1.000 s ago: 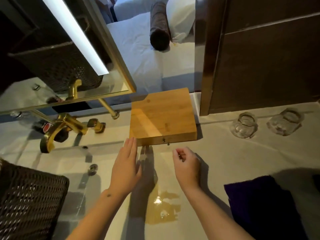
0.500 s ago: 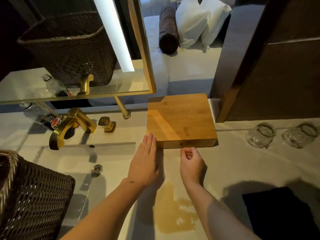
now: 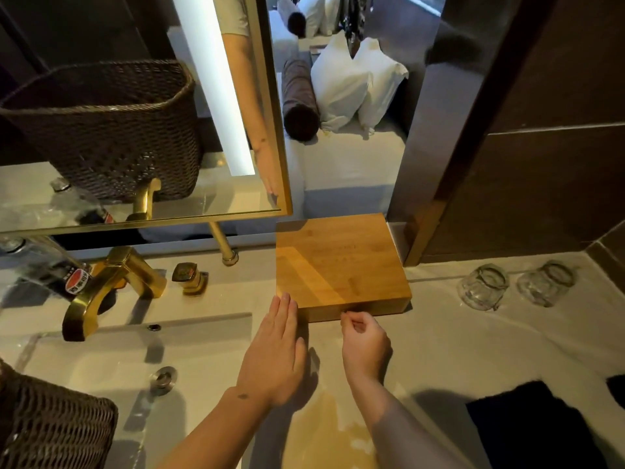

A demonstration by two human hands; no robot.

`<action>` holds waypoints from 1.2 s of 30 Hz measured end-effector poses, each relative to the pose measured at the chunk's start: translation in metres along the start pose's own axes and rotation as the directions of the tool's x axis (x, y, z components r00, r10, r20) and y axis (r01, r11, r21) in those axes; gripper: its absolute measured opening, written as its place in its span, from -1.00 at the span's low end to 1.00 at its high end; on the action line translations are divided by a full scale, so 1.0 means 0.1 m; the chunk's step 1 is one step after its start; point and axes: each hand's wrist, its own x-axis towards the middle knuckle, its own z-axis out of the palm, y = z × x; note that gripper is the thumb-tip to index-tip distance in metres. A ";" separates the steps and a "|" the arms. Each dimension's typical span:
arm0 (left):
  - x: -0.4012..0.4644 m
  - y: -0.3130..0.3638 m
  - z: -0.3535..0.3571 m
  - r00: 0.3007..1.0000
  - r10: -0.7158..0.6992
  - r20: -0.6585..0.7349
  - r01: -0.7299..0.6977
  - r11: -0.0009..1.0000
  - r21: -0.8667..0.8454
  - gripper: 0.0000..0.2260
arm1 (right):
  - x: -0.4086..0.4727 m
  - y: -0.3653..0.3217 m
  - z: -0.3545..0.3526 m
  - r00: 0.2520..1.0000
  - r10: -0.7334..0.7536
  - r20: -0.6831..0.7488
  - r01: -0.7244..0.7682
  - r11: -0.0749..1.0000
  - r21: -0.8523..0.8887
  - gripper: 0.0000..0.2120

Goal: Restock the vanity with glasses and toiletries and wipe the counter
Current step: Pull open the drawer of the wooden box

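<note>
Nearest the viewer, a dark cloth lies on the pale counter to the right of the right forearm, and a brown wicker basket fills the lower left corner; what it holds cannot be seen. A yellowish wet patch sits on the counter between the two forearms.

The left hand lies flat and open, fingers together, its fingertips touching the near left corner of the wooden box. The right hand is curled, thumb and forefinger pinched at a small knob on the box's front face; whether they actually grip it cannot be told.

Left of the left fingers the sink basin drops away, with its drain and a gold faucet behind it. A plastic bottle lies behind the faucet.

Right of the right fingers the counter is bare up to two glasses standing mouth-down just beside each other near the dark wall.

The box is closed, so its contents are hidden; its far edge meets the back of the counter, its right side close to the wall corner. Beyond, a gold-framed mirror hangs above.
</note>
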 end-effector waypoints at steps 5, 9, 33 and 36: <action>0.00 -0.02 -0.02 1.000 -0.006 -0.009 0.007 1.000 0.029 -0.40 | 0.01 -0.02 0.03 1.000 0.005 -0.001 -0.005 1.000 -0.010 -0.76; 0.01 0.00 -0.11 0.999 0.020 0.032 -0.023 0.996 0.081 -0.35 | 0.02 -0.06 0.02 1.000 0.026 0.007 -0.026 0.999 -0.025 -0.77; 0.04 0.01 -0.15 0.996 -0.010 0.088 0.013 0.999 -0.031 -0.38 | -0.79 0.31 -0.51 0.998 0.034 0.049 -0.039 0.994 0.106 -0.79; 0.04 0.02 -0.14 0.996 -0.021 0.084 0.025 0.999 -0.047 -0.37 | -0.84 0.34 -0.55 0.995 0.070 0.070 -0.079 0.989 0.126 -0.83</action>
